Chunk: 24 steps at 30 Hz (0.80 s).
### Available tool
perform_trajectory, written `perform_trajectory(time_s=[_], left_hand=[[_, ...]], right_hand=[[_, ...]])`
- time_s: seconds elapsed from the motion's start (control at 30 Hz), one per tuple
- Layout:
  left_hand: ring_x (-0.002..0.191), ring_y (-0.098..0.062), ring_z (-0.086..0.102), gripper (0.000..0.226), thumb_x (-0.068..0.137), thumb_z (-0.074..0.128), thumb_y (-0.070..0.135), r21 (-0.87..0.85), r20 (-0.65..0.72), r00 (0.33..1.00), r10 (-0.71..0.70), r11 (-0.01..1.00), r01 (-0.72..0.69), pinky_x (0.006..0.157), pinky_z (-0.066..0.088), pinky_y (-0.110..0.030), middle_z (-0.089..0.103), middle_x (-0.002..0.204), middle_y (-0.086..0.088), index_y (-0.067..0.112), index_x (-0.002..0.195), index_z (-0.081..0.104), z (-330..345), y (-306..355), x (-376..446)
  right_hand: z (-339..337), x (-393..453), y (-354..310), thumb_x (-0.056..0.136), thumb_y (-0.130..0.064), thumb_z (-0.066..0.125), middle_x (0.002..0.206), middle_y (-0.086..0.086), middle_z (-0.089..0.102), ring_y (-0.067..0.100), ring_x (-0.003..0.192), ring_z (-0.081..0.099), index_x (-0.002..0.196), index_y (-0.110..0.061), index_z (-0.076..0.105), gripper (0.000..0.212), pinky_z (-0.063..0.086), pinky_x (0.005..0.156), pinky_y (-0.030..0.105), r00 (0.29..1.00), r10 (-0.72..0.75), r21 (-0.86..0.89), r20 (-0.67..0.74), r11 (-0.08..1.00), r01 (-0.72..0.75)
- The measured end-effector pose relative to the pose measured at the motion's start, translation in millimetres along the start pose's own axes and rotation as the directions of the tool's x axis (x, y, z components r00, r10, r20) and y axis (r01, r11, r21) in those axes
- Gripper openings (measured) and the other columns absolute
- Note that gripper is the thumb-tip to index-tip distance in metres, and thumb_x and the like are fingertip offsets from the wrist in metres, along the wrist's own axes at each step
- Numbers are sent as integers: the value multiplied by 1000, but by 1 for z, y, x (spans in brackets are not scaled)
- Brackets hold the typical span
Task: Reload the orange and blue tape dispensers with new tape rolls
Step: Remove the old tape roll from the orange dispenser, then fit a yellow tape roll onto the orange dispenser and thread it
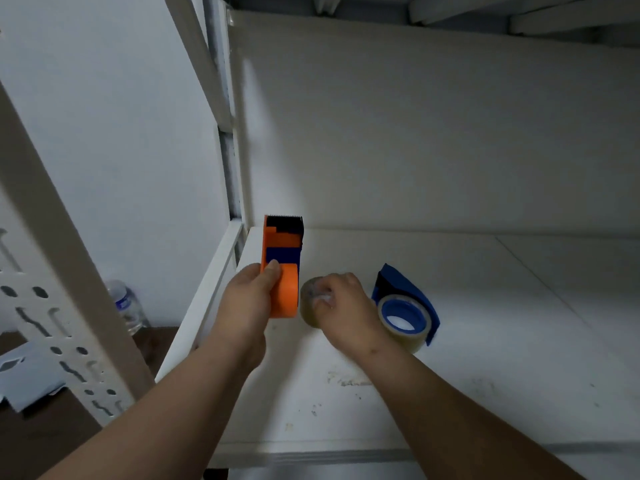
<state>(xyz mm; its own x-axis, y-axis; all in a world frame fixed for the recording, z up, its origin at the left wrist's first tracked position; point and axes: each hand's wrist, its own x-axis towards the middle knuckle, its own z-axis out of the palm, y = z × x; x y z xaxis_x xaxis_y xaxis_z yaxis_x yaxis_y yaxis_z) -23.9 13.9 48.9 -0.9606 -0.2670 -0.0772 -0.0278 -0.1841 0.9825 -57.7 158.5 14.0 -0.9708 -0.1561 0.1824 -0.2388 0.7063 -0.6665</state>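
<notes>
My left hand (247, 303) grips the orange tape dispenser (283, 268) upright above the white shelf, thumb on its side, its black toothed blade end pointing up. Just to its right, my right hand (343, 306) holds a clear tape roll (307, 306) with curled fingers, close beside the dispenser's rounded lower end. The blue tape dispenser (403, 292) lies on the shelf further right, and a clear tape roll with a blue core (401, 317) sits in it. Part of that roll is hidden behind my right wrist.
The white shelf board (485, 341) stretches right and toward me, marked with scuffs near its front edge. A white wall panel backs it. At left stand a perforated white rack post (69, 341) and a plastic water bottle (126, 306) on a dark floor.
</notes>
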Motion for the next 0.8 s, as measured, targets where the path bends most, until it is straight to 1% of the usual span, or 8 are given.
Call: perform_trajectory(time_s=[0.1, 0.2, 0.33, 0.43, 0.5, 0.63, 0.73, 0.8], left_hand=[[91, -28, 69, 23, 98, 52, 26, -9, 117, 993, 11, 1000, -10, 83, 54, -39, 73, 98, -14, 9, 102, 66, 19, 5, -7], [90, -26, 70, 20, 98, 52, 26, -31, 213, 977, -5, 999, 12, 79, 55, -38, 75, 96, -11, 13, 100, 66, 43, 6, -17], [82, -23, 68, 20, 98, 51, 26, -16, 321, 946, -48, 998, 56, 75, 54, -39, 74, 93, -9, 12, 99, 66, 84, 5, -32], [90, -27, 70, 24, 98, 52, 23, -2, 413, 907, -79, 996, 88, 80, 55, -40, 75, 99, -14, 6, 108, 66, 124, -1, -49], [87, -27, 70, 23, 97, 53, 25, 32, 482, 868, -120, 992, 120, 81, 53, -43, 76, 94, -13, 7, 103, 67, 154, -8, -64], [80, -20, 71, 19, 94, 57, 24, 65, 561, 812, -163, 986, 153, 74, 53, -37, 76, 81, -7, 8, 93, 67, 222, -26, -94], [69, -17, 71, 20, 95, 56, 24, 138, 585, 782, -216, 976, 167, 68, 55, -37, 76, 75, -5, 7, 93, 66, 278, -38, -121], [80, -26, 70, 26, 95, 57, 25, 200, 576, 772, -267, 962, 184, 75, 52, -41, 75, 90, -15, 1, 99, 67, 313, -47, -137]], right_hand=[[-16, -7, -11, 91, -33, 41, 102, -5, 57, 14, 87, 60, 97, -30, 57, 17, 51, 73, 32, 998, 15, 205, -58, 979, -2], [-33, -20, -7, 94, -35, 38, 97, -4, 54, 8, 80, 57, 90, -31, 53, 16, 41, 62, 23, 992, 79, 355, -100, 934, -39], [-65, -41, 20, 92, -34, 44, 99, -7, 58, 10, 85, 59, 90, -35, 48, 5, 49, 70, 28, 949, 253, 404, -187, 901, -160], [-97, -60, 46, 91, -30, 49, 100, -4, 60, 15, 89, 61, 96, -32, 44, 8, 55, 80, 36, 918, 358, 508, -169, 830, -230], [-121, -75, 64, 90, -32, 53, 103, 0, 61, 19, 93, 62, 103, -29, 47, 15, 54, 84, 40, 915, 373, 512, -154, 822, -249], [-177, -108, 106, 87, -32, 58, 98, 3, 63, 21, 90, 61, 99, -22, 55, 16, 53, 82, 38, 899, 407, 498, -163, 820, -281], [-223, -135, 151, 92, -22, 49, 85, -1, 59, 13, 76, 58, 105, -7, 56, 21, 47, 64, 21, 861, 472, 491, -188, 805, -334], [-251, -153, 178, 94, -16, 43, 78, 2, 55, 9, 65, 51, 108, 1, 55, 25, 44, 54, 16, 828, 524, 485, -202, 788, -380]])
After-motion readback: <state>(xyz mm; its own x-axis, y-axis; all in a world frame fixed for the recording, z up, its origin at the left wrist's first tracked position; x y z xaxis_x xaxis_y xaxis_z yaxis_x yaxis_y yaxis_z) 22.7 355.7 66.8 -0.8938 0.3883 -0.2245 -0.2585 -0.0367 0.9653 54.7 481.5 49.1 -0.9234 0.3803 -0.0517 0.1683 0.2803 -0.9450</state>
